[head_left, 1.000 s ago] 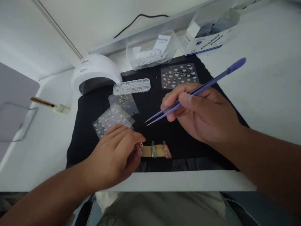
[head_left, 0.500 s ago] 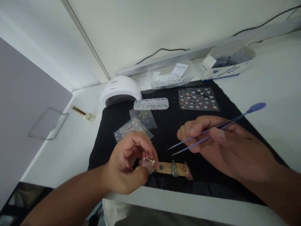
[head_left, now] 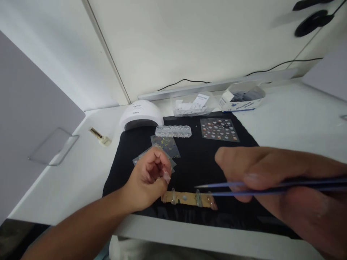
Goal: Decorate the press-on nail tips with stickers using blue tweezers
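The person's right hand (head_left: 265,177) grips blue tweezers (head_left: 217,185), prongs over the tan strip (head_left: 191,198) bearing nail tips (head_left: 199,199); the left hand (head_left: 149,180) pinches a small clear piece (head_left: 166,176) near it. A box (head_left: 244,106) reads "Alcohol Pads"; the lamp's (head_left: 141,111) lettering is blurred.

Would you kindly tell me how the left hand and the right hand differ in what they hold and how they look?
The left hand pinches a small clear piece, while the right hand grips purple tweezers. The left hand looks smaller and sharper in view, the right hand larger and blurrier. Both are bare.
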Motion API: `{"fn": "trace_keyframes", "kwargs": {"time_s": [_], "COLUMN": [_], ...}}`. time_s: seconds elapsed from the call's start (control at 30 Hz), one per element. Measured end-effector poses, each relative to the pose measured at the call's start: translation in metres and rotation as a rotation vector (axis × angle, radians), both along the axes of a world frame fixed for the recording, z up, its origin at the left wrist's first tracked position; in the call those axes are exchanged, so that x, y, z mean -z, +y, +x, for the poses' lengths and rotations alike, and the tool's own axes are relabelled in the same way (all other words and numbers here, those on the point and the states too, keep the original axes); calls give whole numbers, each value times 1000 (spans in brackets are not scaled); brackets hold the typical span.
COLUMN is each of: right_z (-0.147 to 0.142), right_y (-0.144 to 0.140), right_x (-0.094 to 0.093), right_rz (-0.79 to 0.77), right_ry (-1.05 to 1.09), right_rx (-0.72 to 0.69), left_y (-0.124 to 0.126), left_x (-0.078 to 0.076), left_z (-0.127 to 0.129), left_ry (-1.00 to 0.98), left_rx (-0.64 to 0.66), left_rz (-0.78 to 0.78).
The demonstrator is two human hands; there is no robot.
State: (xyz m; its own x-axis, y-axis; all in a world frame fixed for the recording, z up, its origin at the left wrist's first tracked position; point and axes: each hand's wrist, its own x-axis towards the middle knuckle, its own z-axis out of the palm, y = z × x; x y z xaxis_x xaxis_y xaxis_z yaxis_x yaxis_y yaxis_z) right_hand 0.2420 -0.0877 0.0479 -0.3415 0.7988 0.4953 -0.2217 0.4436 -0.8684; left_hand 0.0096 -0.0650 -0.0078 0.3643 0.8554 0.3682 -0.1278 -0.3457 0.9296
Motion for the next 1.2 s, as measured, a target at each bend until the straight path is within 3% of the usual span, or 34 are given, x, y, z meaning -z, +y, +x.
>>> {"fn": "trace_keyframes", "kwargs": {"time_s": [0.1, 0.17, 0.37, 0.5, 0.7, 0.83, 1.03, 1.2], "right_z": [-11, -16, -14, -13, -15, -16, -18, -16], "right_y": [11, 21, 34, 30, 28, 23, 23, 24], "right_x": [-2, 7, 45, 55, 48, 39, 32, 33], "right_rz": [54, 185, 229, 337, 578, 755, 809, 867], "right_ry": [46, 62, -4, -74, -146, -379, -466, -541], "right_rx": [126, 59, 20, -25, 18, 99, 116, 141], "left_y": [1, 2, 7, 6, 3, 1, 0, 2], "left_x": [-5, -8, -14, -15, -14, -18, -24, -27], "left_z": [-2, -4, -6, -6, -9, -11, -14, -14], "left_ry": [36, 67, 136, 197, 290, 340, 355, 245], "left_rx": [-56, -87, -117, -153, -208, -205, -134, -43], "left_rz": [-38, -58, -59, -54, -17, -39, -134, -302]}}
